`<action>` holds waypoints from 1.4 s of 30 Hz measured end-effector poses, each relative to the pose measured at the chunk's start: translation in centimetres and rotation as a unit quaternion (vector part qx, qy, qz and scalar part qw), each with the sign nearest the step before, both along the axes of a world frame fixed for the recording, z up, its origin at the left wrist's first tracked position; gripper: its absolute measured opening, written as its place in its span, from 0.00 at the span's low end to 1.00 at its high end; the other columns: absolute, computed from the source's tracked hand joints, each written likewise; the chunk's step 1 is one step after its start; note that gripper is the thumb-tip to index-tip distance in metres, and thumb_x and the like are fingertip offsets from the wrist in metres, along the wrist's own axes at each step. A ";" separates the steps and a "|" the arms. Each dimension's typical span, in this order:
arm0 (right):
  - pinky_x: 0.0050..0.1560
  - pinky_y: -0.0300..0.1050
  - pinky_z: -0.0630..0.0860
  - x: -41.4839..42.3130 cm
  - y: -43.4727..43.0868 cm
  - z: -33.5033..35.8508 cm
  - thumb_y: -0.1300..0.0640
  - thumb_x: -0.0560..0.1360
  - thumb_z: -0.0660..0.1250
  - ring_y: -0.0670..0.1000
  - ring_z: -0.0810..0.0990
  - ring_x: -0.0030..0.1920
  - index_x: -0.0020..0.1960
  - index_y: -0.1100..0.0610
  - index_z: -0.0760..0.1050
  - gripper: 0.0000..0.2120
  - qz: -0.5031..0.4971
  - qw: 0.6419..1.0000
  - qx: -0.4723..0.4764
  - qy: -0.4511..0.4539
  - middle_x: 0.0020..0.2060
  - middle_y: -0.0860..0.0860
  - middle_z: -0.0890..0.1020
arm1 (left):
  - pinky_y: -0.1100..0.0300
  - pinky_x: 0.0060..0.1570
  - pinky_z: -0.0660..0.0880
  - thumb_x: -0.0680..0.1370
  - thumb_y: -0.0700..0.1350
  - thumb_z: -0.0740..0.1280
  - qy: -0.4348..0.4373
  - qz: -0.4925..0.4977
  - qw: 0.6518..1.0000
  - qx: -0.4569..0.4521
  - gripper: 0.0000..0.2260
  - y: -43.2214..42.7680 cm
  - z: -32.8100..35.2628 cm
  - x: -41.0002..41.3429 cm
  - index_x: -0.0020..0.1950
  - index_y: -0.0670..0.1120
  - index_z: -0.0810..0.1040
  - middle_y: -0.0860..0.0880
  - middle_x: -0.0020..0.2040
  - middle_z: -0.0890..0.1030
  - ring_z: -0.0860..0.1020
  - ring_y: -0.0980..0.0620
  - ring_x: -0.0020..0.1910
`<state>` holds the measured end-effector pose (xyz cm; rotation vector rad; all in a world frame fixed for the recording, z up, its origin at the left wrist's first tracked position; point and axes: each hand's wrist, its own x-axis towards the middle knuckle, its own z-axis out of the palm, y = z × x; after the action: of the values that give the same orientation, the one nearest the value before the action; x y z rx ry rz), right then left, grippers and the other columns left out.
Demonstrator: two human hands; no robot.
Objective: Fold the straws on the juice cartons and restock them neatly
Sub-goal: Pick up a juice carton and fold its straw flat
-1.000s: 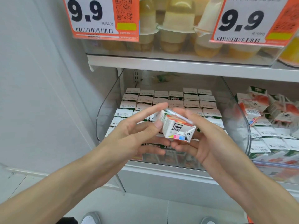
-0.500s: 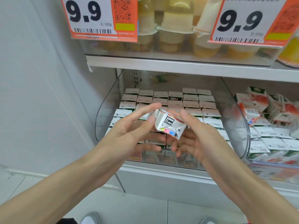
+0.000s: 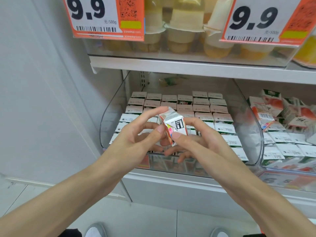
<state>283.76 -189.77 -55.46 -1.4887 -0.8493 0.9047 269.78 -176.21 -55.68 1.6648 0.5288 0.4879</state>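
Observation:
A small white juice carton [image 3: 174, 125] with a black logo and coloured squares is held between both hands in front of the clear bin [image 3: 109, 120]. My left hand [image 3: 136, 141] pinches its left side with index finger on top and thumb on the lower edge. My right hand [image 3: 200, 142] grips it from the right, thumb on the front face, fingers curled under. Its straw is not visible. Inside the bin, rows of upright cartons [image 3: 201, 108] stand neatly packed.
A second clear bin [image 3: 256, 151] to the right holds jumbled cartons [image 3: 266, 113] on top of ordered ones. The shelf above [image 3: 188, 65] carries jelly cups and two orange 9.9 price tags [image 3: 106, 17]. A white wall [image 3: 42, 100] runs along the left.
The carton has been turned in my hands from lying tilted to standing more upright, its end panel now facing me. Both hands shifted slightly left and closer together.

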 end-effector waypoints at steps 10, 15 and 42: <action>0.52 0.38 0.80 0.3 0.0 -0.6 0.41 0.73 0.75 0.49 0.85 0.47 0.54 0.47 0.88 0.14 0.000 0.998 0.040 -0.057 0.46 0.52 0.88 | 0.60 0.57 0.83 0.82 0.47 0.69 -0.018 0.010 0.990 -0.141 0.21 0.2 0.5 -0.1 0.74 0.61 0.76 0.47 0.63 0.87 0.87 0.45 0.60; 0.50 0.40 0.81 0.3 0.1 -0.7 0.32 0.76 0.72 0.48 0.87 0.49 0.57 0.47 0.87 0.21 0.008 0.999 0.007 -0.050 0.51 0.50 0.89 | 0.45 0.73 0.73 0.71 0.50 0.83 0.004 0.070 0.988 -0.136 0.33 0.7 0.5 -0.2 0.73 0.61 0.76 0.54 0.68 0.84 0.87 0.43 0.57; 0.65 0.39 0.78 0.9 0.0 -1.7 0.60 0.76 0.79 0.41 0.83 0.64 0.64 0.43 0.82 0.21 -0.041 0.970 0.082 -0.227 0.59 0.35 0.86 | 0.63 0.53 0.80 0.66 0.32 0.84 -0.080 0.048 0.992 0.079 0.21 0.1 0.5 0.0 0.50 0.53 0.85 0.52 0.50 0.87 0.85 0.53 0.55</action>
<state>284.69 -189.75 -57.14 -1.5961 -1.1546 0.4208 269.82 -176.07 -55.23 1.7381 0.4630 0.7439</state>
